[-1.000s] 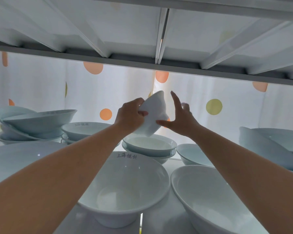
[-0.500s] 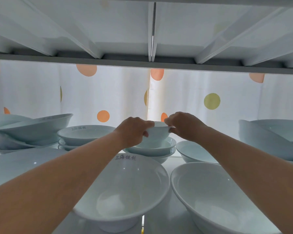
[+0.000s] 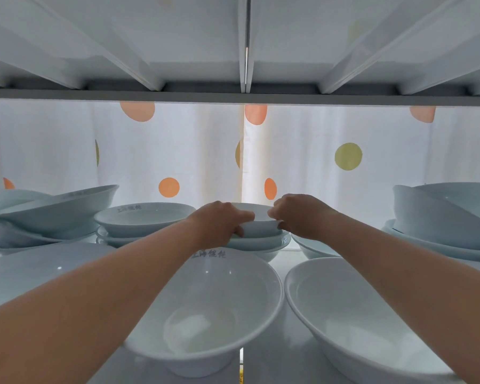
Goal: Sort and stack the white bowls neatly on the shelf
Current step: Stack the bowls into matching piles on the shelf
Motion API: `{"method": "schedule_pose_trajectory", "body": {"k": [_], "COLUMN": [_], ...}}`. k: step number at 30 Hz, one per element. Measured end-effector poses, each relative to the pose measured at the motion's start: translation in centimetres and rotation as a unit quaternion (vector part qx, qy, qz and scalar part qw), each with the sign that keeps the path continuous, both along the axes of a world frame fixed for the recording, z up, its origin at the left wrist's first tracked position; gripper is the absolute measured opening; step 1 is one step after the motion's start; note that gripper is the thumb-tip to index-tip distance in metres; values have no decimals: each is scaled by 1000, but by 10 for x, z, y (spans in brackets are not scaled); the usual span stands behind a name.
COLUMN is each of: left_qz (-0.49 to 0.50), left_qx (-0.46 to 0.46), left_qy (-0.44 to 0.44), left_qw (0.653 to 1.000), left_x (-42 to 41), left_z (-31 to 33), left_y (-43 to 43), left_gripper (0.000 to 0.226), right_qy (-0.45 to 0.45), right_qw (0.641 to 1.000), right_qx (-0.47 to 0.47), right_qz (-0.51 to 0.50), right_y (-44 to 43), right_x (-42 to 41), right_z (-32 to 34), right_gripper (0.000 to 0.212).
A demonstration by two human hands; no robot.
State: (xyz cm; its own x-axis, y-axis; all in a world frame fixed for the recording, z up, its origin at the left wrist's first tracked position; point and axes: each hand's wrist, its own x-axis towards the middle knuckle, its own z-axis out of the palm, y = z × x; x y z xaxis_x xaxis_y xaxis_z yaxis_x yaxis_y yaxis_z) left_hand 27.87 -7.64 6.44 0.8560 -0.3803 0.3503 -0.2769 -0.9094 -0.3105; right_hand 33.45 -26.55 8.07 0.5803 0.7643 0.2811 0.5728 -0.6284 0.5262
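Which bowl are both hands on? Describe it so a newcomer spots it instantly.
Below the seam of the white dotted curtain, at the back of the shelf, stands a short stack of shallow white bowls. The small white bowl tops it, left hand and right hand gripping its rim. It is the only bowl held, and narrower than those beneath.
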Motion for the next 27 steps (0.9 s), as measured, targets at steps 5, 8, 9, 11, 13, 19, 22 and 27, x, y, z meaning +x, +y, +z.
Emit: {"method": "schedule_pose_trajectory", "body": {"k": [5, 8, 9, 11, 13, 19, 22, 27], "left_qz": [-4, 0, 2, -1, -13, 4, 8, 33], "left_qx": [-6, -15, -23, -73, -98, -57, -52, 10], "left_qy": [39, 66, 77, 101, 113, 72, 7, -86], "left_qw": [999, 998, 997, 992, 989, 996, 999, 996], "left_x": [-1, -3, -5, -8, -10, -31, -51, -98], "left_z": [3, 6, 7, 9, 9, 20, 24, 39], "left_y": [-1, 2, 2, 4, 6, 12, 24, 53], "left_gripper": [15, 23, 24, 24, 24, 37, 36, 31], "right_qy": [22, 52, 53, 53, 53, 67, 47, 74], "right_qw": [1000, 997, 997, 997, 996, 994, 992, 954], "right_qx": [15, 45, 47, 49, 49, 53, 117, 257], "right_qz": [-13, -31, -35, -42, -47, -64, -30, 136], "right_y": [-2, 0, 1, 2, 2, 1, 11, 62], "right_x": [-5, -11, -12, -15, -18, -30, -40, -78], "right_z": [-5, -6, -6, -5, -5, -1, 10, 42], "right_gripper": [24, 36, 32, 37, 44, 20, 43, 34]}}
